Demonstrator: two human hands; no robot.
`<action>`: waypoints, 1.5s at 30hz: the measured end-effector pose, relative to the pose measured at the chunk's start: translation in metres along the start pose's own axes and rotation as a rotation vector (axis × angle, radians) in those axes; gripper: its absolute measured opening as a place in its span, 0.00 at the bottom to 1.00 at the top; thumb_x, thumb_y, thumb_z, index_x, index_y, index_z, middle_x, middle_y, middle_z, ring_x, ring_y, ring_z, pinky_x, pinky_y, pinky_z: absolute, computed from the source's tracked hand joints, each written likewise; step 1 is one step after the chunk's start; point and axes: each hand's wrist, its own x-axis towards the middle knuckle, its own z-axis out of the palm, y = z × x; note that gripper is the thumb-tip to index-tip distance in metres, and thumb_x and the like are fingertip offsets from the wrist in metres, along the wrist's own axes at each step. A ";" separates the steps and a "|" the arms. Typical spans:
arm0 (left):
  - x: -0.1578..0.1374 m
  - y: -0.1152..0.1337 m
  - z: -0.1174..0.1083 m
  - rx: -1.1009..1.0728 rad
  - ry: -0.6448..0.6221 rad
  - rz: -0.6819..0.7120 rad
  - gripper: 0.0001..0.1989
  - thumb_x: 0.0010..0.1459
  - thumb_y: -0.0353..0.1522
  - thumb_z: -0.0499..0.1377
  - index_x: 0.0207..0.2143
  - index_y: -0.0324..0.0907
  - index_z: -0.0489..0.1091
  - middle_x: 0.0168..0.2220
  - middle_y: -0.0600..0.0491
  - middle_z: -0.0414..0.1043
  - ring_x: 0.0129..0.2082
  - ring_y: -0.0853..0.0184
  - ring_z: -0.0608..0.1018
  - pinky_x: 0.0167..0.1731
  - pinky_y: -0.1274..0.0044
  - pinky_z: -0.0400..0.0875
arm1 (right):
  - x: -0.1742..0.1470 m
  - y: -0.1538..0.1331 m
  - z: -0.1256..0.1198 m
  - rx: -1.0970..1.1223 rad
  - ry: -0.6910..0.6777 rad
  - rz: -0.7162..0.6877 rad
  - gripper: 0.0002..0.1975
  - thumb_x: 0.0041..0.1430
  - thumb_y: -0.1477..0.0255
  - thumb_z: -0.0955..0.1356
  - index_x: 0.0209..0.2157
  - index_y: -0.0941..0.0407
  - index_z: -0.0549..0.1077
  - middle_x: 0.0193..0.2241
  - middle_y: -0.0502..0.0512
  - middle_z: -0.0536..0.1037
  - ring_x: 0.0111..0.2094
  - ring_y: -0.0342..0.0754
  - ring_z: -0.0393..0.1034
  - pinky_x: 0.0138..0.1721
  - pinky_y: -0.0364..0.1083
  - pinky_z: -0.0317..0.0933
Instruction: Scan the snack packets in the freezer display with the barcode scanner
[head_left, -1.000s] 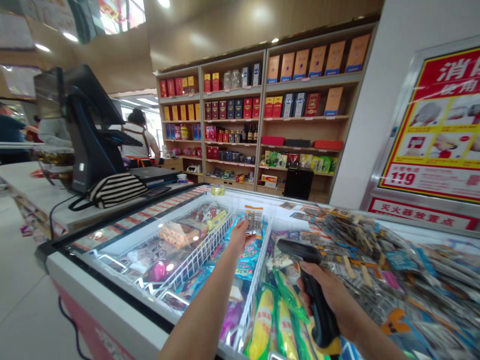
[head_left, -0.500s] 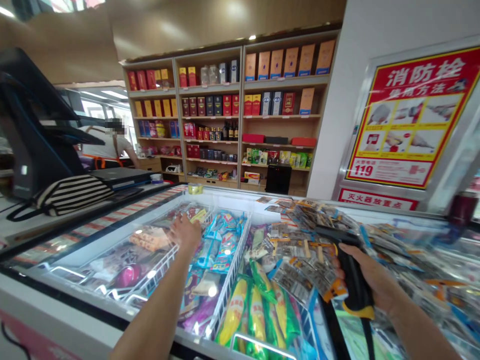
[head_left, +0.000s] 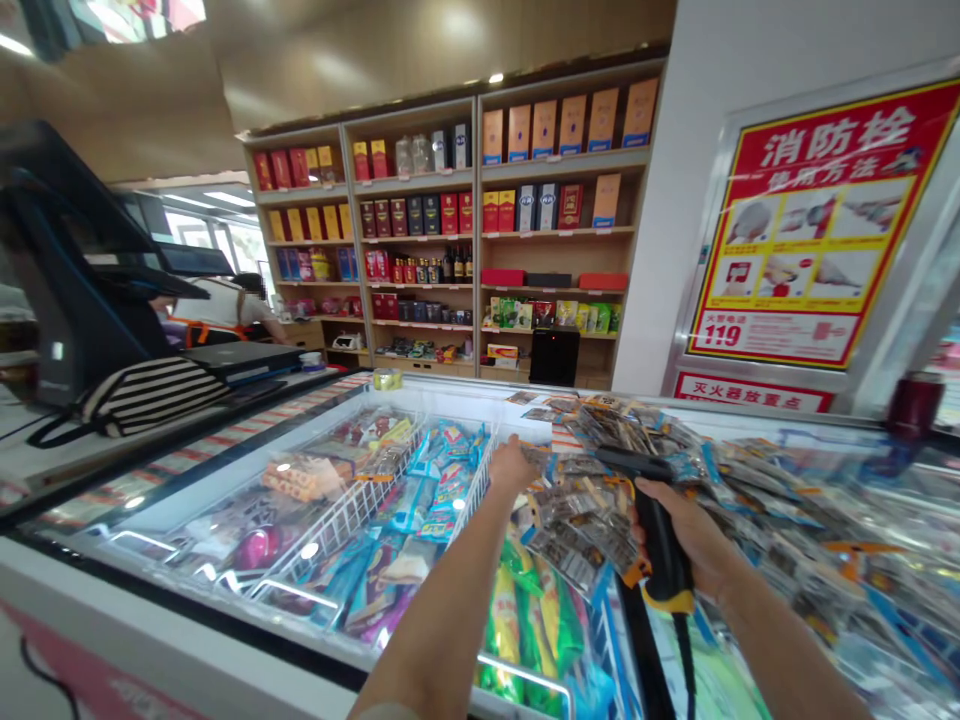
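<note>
My right hand (head_left: 686, 530) is wrapped round the grip of a black and yellow barcode scanner (head_left: 664, 545), whose head points left over the packets. My left hand (head_left: 511, 465) is stretched out over the freezer at the left edge of a heap of small clear snack packets (head_left: 585, 520). Its fingertips are at the packets, too hidden to show whether they grip one. Several similar orange-edged packets (head_left: 386, 460) lie over the left basket. Below my left wrist are blue ice-cream wrappers (head_left: 442, 470) and green and yellow corn-shaped packs (head_left: 525, 610).
The chest freezer (head_left: 150, 610) has a glass top and white wire baskets. A black till screen (head_left: 75, 250) and a striped pouch (head_left: 154, 390) stand on the left counter. Shelves (head_left: 480, 230) of boxes line the back wall. Another person (head_left: 225, 305) is behind the counter.
My left hand has swung right, from above the left basket to the edge of the packet heap. The scanner in my right hand has shifted slightly left.
</note>
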 end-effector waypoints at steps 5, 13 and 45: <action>-0.009 -0.053 -0.047 0.086 0.032 0.119 0.22 0.42 0.27 0.57 0.43 0.46 0.66 0.42 0.48 0.68 0.48 0.57 0.64 0.45 0.67 0.55 | -0.001 0.007 0.004 -0.003 -0.034 0.026 0.09 0.50 0.66 0.63 0.23 0.57 0.62 0.11 0.47 0.66 0.10 0.40 0.60 0.12 0.40 0.57; -0.044 -0.058 -0.063 0.338 0.131 -0.039 0.24 0.46 0.44 0.53 0.45 0.44 0.63 0.47 0.46 0.61 0.50 0.57 0.60 0.45 0.67 0.55 | 0.006 0.015 0.052 0.209 -0.251 0.005 0.07 0.50 0.67 0.63 0.29 0.56 0.64 0.17 0.46 0.67 0.14 0.38 0.60 0.13 0.39 0.58; 0.004 -0.103 -0.067 -1.115 0.344 -0.026 0.24 0.38 0.31 0.58 0.43 0.36 0.63 0.22 0.55 0.69 0.21 0.72 0.71 0.24 0.79 0.64 | -0.014 0.041 0.085 -0.077 -0.231 0.106 0.11 0.49 0.64 0.63 0.25 0.58 0.64 0.13 0.46 0.66 0.11 0.39 0.59 0.10 0.40 0.57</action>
